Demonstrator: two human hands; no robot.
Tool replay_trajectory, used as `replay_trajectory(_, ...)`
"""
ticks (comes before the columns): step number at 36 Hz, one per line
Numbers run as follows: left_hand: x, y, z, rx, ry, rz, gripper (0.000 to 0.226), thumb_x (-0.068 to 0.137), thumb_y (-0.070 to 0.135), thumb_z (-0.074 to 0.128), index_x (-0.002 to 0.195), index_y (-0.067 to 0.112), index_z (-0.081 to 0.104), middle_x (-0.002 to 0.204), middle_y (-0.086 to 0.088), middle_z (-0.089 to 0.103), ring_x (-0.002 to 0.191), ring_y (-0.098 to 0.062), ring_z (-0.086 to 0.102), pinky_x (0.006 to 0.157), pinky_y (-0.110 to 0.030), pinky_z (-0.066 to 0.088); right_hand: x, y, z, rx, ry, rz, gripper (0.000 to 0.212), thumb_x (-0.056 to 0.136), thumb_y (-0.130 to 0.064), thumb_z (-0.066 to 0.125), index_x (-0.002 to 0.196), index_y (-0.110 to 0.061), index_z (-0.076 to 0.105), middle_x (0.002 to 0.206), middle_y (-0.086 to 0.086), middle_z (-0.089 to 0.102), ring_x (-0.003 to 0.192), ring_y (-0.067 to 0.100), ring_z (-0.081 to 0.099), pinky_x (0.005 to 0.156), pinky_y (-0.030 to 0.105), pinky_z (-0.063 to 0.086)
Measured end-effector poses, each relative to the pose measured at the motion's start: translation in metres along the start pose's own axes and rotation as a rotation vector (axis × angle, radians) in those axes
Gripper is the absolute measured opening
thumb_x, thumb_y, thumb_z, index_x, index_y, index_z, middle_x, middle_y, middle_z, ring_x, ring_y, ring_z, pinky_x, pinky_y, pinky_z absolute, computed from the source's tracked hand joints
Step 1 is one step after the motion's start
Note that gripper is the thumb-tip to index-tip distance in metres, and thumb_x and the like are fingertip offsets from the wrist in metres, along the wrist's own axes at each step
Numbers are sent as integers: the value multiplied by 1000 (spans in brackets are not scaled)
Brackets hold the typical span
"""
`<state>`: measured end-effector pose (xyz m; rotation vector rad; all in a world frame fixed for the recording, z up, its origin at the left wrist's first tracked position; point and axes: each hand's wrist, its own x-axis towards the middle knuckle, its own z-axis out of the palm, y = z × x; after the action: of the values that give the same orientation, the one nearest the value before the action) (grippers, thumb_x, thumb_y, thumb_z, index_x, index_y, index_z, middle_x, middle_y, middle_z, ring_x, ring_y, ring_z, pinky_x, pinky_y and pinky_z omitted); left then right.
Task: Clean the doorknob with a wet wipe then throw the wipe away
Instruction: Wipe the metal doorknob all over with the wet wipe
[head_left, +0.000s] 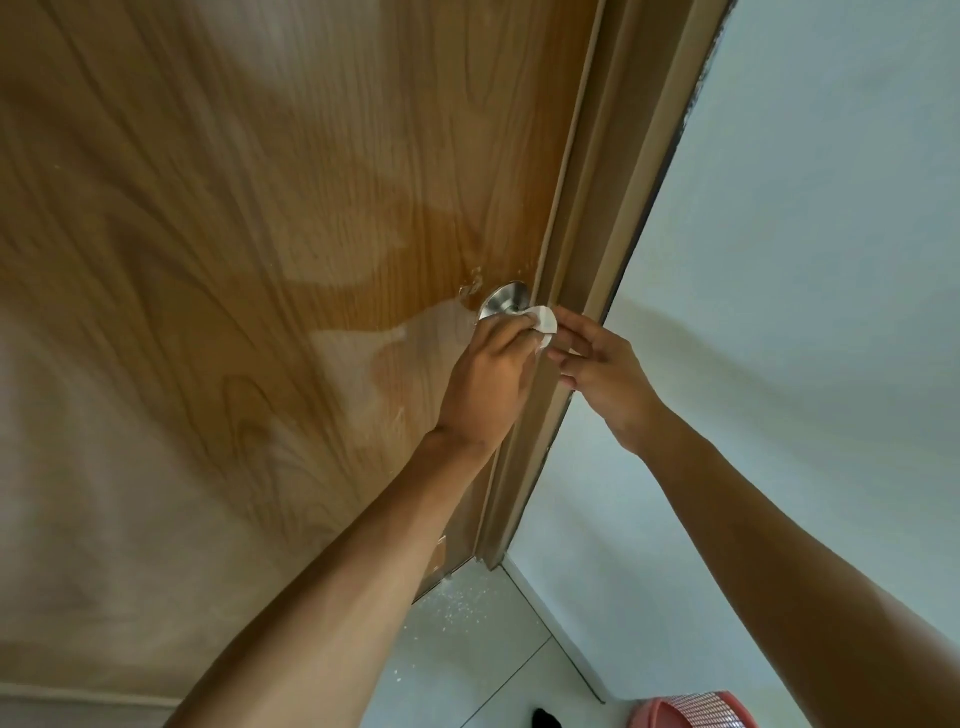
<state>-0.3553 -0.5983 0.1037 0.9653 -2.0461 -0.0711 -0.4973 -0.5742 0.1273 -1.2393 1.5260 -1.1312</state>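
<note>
- My left hand (491, 379) is wrapped around the round brushed-steel doorknob (503, 306) on the wood-grain door (260, 208), pressing the small white wet wipe (543, 325) against it.
- My right hand (605, 374) hovers just beside it, fingers loosely parted and gripping nothing, fingertips at the wipe's free edge.
- The knob sits straight ahead of my left hand, its stem pointing out of the door toward me, so the left is the nearer hand.
- A pink mesh basket (691, 712) waits on the floor, low to my right.
</note>
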Motion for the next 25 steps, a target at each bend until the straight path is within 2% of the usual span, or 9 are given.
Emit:
replay_trajectory(2, 6, 2, -2, -17, -6, -34, 24, 92, 12, 57, 110, 2, 69, 118, -13, 68, 116, -27, 58, 95, -36, 52, 1, 1, 1, 33, 26, -2, 53, 92, 4, 51, 138, -22, 47, 119, -14, 64, 103, 2, 63, 79, 15, 50)
replay_trajectory(6, 31, 10, -3, -94, -67, -164, 26, 95, 14, 53, 115, 6, 66, 116, -12, 68, 111, -24, 61, 92, -28, 51, 3, 1, 11, -33, 211, -105, 46, 96, -1, 48, 139, -16, 45, 131, -2, 57, 120, 15, 54, 97, 22, 44)
replay_trajectory(8, 43, 12, -2, -118, -126, -226, 24, 95, 14, 54, 113, 8, 68, 113, -12, 68, 105, -24, 64, 90, -33, 54, 4, 1, 16, -132, 300, -214, 42, 98, -4, 45, 139, -15, 46, 136, 1, 55, 125, 16, 51, 102, 22, 39)
replay_trajectory(10, 49, 13, -3, -123, -184, -266, 22, 95, 13, 55, 111, 8, 68, 110, -13, 68, 101, -25, 65, 85, -39, 56, 5, 0, 17, -210, 344, -345, 40, 98, -4, 43, 137, -14, 50, 136, 1, 56, 125, 13, 50, 101, 16, 36)
replay_trajectory(14, 45, 11, -6, -173, -172, -289, 23, 93, 18, 58, 114, 11, 61, 111, -10, 67, 101, -25, 65, 83, -39, 57, 14, -5, 14, -311, 268, -500, 35, 99, -13, 44, 132, -17, 55, 127, -2, 61, 111, 1, 51, 90, -3, 35)
replay_trajectory(18, 40, 8, -7, -268, -172, -327, 33, 93, 24, 59, 121, 14, 46, 116, -8, 66, 103, -24, 66, 81, -33, 58, 26, -7, 12, -353, 172, -488, 29, 99, -20, 48, 123, -15, 63, 110, -6, 68, 91, -2, 60, 79, 0, 43)
replay_trajectory(21, 37, 3, -10, -351, -223, -345, 57, 87, 20, 67, 134, 16, 36, 126, -6, 62, 113, -21, 61, 86, -22, 50, 33, -11, 9, -355, 161, -477, 24, 93, -25, 59, 114, -17, 69, 102, -10, 69, 88, -1, 62, 77, 0, 45)
replay_trajectory(25, 23, -2, -14, -508, -209, -410, 74, 87, 10, 65, 146, 19, 21, 140, -1, 53, 126, -12, 50, 92, -10, 42, 41, -21, 6, -384, 84, -488, 19, 88, -23, 67, 105, -18, 73, 95, -14, 67, 79, -15, 60, 71, -3, 42)
